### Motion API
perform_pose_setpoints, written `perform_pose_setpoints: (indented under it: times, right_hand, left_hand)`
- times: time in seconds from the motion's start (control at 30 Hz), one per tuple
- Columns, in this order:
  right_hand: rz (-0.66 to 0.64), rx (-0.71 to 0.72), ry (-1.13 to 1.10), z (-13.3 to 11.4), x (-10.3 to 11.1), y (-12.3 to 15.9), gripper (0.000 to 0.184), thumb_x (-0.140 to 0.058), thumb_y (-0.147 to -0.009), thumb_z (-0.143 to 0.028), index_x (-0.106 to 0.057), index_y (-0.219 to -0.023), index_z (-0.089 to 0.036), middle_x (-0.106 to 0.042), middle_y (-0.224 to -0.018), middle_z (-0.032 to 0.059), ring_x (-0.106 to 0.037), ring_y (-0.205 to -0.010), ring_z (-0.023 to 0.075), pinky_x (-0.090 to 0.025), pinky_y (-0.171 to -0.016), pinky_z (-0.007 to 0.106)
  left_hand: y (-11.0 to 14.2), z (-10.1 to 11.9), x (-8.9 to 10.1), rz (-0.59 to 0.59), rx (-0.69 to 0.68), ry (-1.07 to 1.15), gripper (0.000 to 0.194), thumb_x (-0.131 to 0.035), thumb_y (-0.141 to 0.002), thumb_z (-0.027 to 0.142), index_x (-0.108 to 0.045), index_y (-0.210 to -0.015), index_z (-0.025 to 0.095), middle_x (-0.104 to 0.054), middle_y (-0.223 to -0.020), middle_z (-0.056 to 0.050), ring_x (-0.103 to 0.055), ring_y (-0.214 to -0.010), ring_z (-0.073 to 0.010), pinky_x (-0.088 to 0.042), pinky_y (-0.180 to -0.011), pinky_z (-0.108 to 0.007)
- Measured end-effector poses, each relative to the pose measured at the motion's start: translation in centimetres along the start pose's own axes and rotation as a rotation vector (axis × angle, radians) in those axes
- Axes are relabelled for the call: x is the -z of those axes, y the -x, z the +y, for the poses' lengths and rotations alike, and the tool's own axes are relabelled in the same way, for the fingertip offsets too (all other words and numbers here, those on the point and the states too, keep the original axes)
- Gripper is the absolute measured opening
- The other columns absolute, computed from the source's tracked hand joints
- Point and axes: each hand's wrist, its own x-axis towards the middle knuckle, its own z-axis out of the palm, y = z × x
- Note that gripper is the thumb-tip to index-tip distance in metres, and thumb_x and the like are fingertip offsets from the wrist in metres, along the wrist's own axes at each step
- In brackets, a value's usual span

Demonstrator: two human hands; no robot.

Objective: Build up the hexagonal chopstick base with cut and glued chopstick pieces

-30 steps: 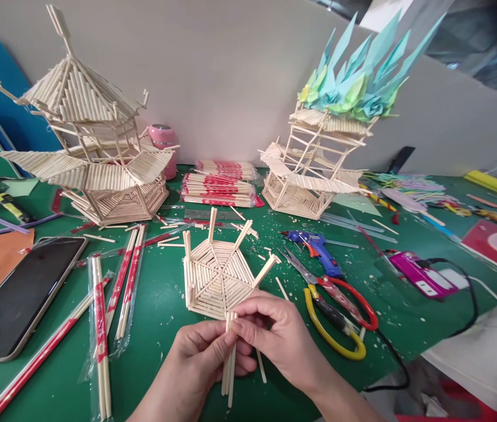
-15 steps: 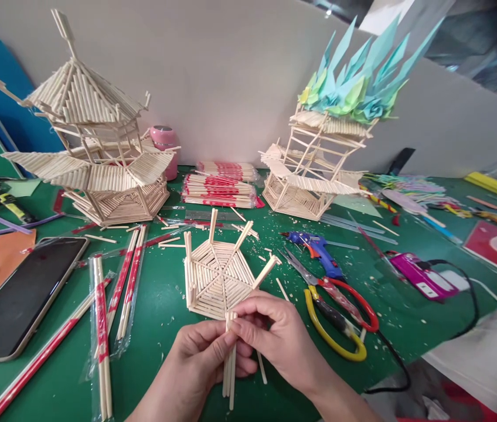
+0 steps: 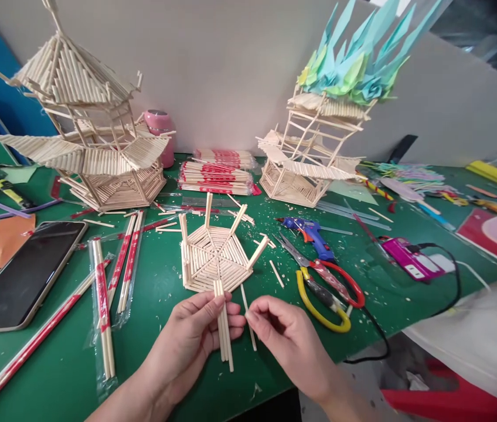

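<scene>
Pointing forward, slightly left, sticks (image 3: 223,335) lie in the left hand (image 3: 192,325).

On my screen the top edge crops the left pagoda (image 3: 72,73) at its spire and the teal paper spikes (image 3: 369,50); the left edge clips the phone (image 3: 29,275). Sticks (image 3: 224,337) mask part of the left hand (image 3: 187,328) — and whether the right hand (image 3: 288,340) pinches anything, I can't tell.

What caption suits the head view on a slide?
Left hand holds thin sticks near a six-sided stick base, right hand alongside.
</scene>
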Motion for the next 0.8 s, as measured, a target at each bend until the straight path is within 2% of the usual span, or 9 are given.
perform_pose_setpoints:
  times: [0.17, 0.33, 0.5, 0.67, 0.8]
  right_hand:
    - [0.064, 0.013, 0.079, -0.2, -0.5, 1.4, 0.028, -0.045, -0.086, -0.032, -0.049, -0.062, -0.017, -0.037, -0.056, -0.0036, -0.033, -0.051, 0.0098, -0.029, -0.045, 0.021]
    - [-0.056, 0.02, 0.05, -0.3, -1.5, 2.0, 0.024, -0.048, -0.084, -0.032, -0.053, -0.067, -0.015, -0.046, -0.06, -0.0012, -0.039, -0.054, 0.0104, -0.033, -0.048, 0.021]
    - [-0.032, 0.058, 0.063, 0.1, -2.3, 1.9, 0.029, -0.046, -0.085, -0.036, -0.053, -0.066, -0.015, -0.045, -0.063, -0.0009, -0.04, -0.056, 0.0107, -0.033, -0.05, 0.022]
    - [-0.001, 0.088, 0.094, 0.3, -2.5, 1.7, 0.035, -0.042, -0.087, -0.036, -0.045, -0.058, -0.017, -0.041, -0.063, -0.001, -0.039, -0.056, 0.011, -0.032, -0.051, 0.023]
    - [-0.034, 0.094, 0.028, 0.2, -2.3, 1.8, 0.034, -0.044, -0.085, -0.034, -0.041, -0.056, -0.017, -0.041, -0.064, -0.0004, -0.041, -0.059, 0.0121, -0.035, -0.053, 0.023]
  left_hand:
    - [0.5, -0.1, -1.0, 0.088, -0.045, 0.003, 0.007, -0.059, -0.078, 0.014, -0.063, -0.077, 0.009, -0.069, -0.071, -0.01, -0.067, -0.066, -0.017, -0.054, -0.068, -0.03]
    - [0.9, -0.4, -2.0, 0.11, -0.105, 0.052, 0.01, -0.054, -0.081, 0.011, -0.063, -0.079, 0.009, -0.07, -0.072, -0.01, -0.067, -0.066, -0.0167, -0.054, -0.065, -0.027]
    - [1.2, -1.1, -2.6, 0.154, -0.152, 0.119, 0.009, -0.055, -0.08, 0.009, -0.064, -0.079, 0.009, -0.07, -0.074, -0.011, -0.067, -0.069, -0.0171, -0.054, -0.065, -0.026]
    - [1.6, -1.5, -3.0, 0.184, -0.189, 0.159, 0.006, -0.064, -0.073, 0.012, -0.066, -0.078, 0.009, -0.071, -0.072, -0.01, -0.067, -0.069, -0.0163, -0.053, -0.064, -0.023]
    - [1.7, -1.9, -2.9, 0.16, -0.189, 0.172, 0.016, -0.075, -0.062, 0.019, -0.067, -0.074, 0.011, -0.071, -0.07, -0.008, -0.067, -0.07, -0.0166, -0.052, -0.068, -0.024]
